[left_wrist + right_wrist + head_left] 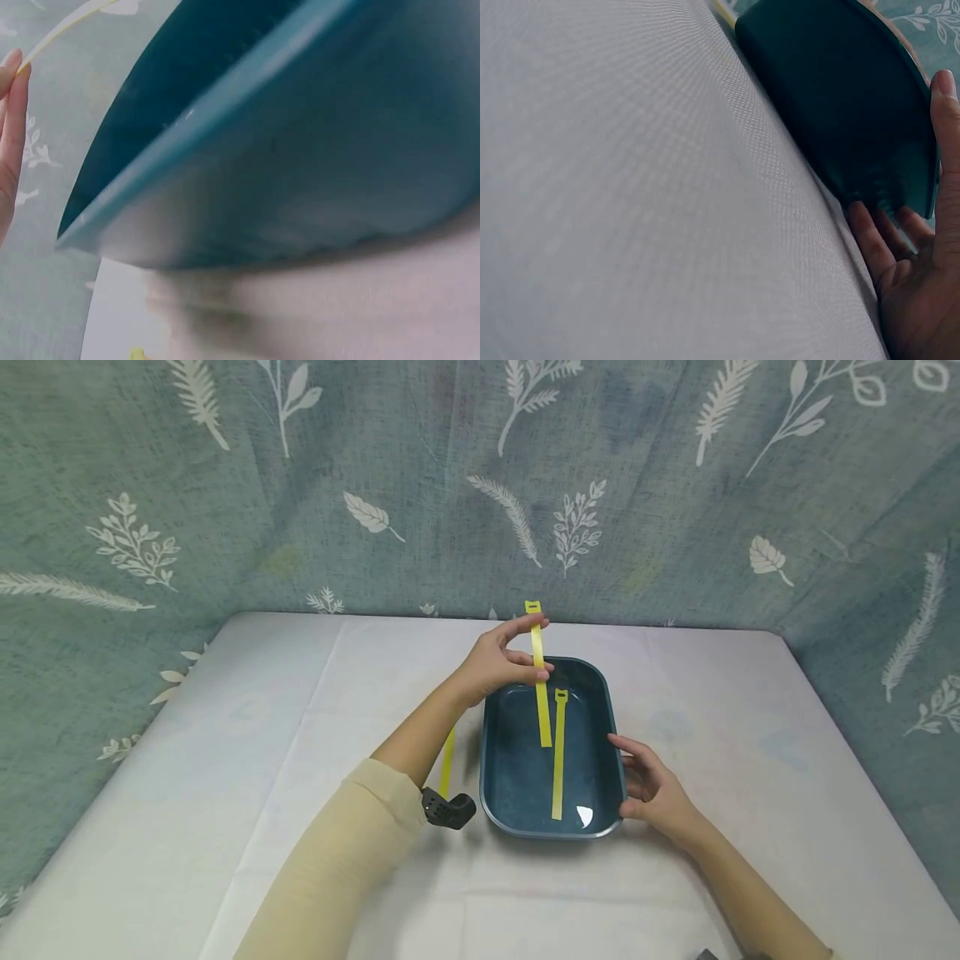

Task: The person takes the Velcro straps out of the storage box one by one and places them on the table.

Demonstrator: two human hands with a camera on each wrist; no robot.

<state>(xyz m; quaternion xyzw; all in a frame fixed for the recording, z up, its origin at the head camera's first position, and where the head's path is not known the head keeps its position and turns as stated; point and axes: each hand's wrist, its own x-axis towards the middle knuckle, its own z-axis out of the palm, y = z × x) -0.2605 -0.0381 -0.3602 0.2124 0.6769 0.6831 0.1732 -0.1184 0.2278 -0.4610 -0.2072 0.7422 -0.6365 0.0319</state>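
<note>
My left hand [498,662] pinches a flat yellow cable strap [543,714] with a slotted head, holding it over the dark blue rectangular tray [517,832]. In the left wrist view this strap [66,26] curves up from the fingertips, beyond the tray's side wall [285,180]. A second yellow cable strap [558,760] lies lengthwise inside the tray. My right hand [660,797] touches the tray's right side with extended fingers and thumb. The right wrist view shows its fingers [868,236] against the outer wall and the thumb [945,120] beside the rim.
Another yellow strap [447,760] lies on the white-covered table [315,827] left of the tray, partly hidden by the left forearm. A black wrist device [448,810] sits at the left cuff. Behind the table hangs a leaf-patterned green cloth [420,468].
</note>
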